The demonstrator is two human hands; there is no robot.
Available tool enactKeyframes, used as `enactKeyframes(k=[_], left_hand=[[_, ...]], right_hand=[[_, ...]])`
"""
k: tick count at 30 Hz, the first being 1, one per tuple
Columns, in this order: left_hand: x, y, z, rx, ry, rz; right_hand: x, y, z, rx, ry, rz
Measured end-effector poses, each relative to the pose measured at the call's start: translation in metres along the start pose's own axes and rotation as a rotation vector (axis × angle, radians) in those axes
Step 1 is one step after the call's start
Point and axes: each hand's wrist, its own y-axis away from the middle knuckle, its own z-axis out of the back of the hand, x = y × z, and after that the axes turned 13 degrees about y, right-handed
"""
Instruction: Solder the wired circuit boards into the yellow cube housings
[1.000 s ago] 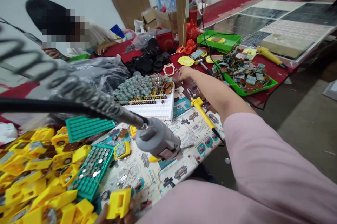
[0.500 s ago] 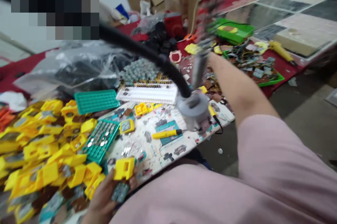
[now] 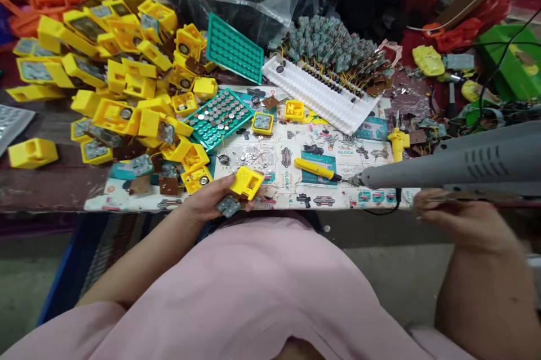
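My left hand [image 3: 211,196] is closed around a yellow plastic case [image 3: 247,182], and a grey circuit piece [image 3: 229,206] hangs at its lower edge. On the right, my right hand [image 3: 456,214] is just below a large grey power tool [image 3: 422,171]. Its fingers are curled together, partly hidden by the tool, and what they hold is too small to make out. The tool's tip points left, near a yellow pen-shaped tool [image 3: 315,168] on the printed board [image 3: 270,149]. A small yellow case with a grey insert [image 3: 262,123] lies above my left hand.
Many yellow cases [image 3: 127,78] are heaped at the left. Beside them stand a green tray of round metal discs [image 3: 222,118], another green tray [image 3: 235,47] and a white ribbed tray [image 3: 321,92]. Grey wired parts [image 3: 338,44] lie behind. A green bin [image 3: 509,61] is far right.
The view has turned and levelled over the table. My right arm, stretched far forward before, is now drawn back to the near edge. My left hand still has the yellow case.
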Motion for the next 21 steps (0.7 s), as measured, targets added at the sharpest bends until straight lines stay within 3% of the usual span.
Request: enactKeyframes(k=[2,3,6,9,13,17,21], left_hand=[[0.001,0.000,0.001,0.023,0.002,-0.007],[0.001,-0.001,0.001,0.034,-0.002,-0.011],[0.001,0.000,0.003,0.049,0.000,-0.038],[0.003,0.003,0.007,0.035,0.057,-0.102],[0.006,0.008,0.010,0.017,0.114,-0.196],[0.008,0.010,0.011,0.055,0.146,-0.194],[0.009,0.010,0.011,0.099,0.178,-0.197]], right_hand=[[0.018,0.011,-0.025,0.201,-0.103,0.075],[0.031,0.012,-0.039,0.365,-0.171,0.099],[0.078,-0.002,-0.080,0.531,-0.318,0.174],[0.121,-0.035,-0.114,0.349,-0.212,0.277],[0.156,-0.082,-0.145,0.078,0.104,0.428],[0.173,-0.104,-0.156,0.122,0.418,0.479],[0.175,-0.104,-0.149,0.153,0.540,0.459]])
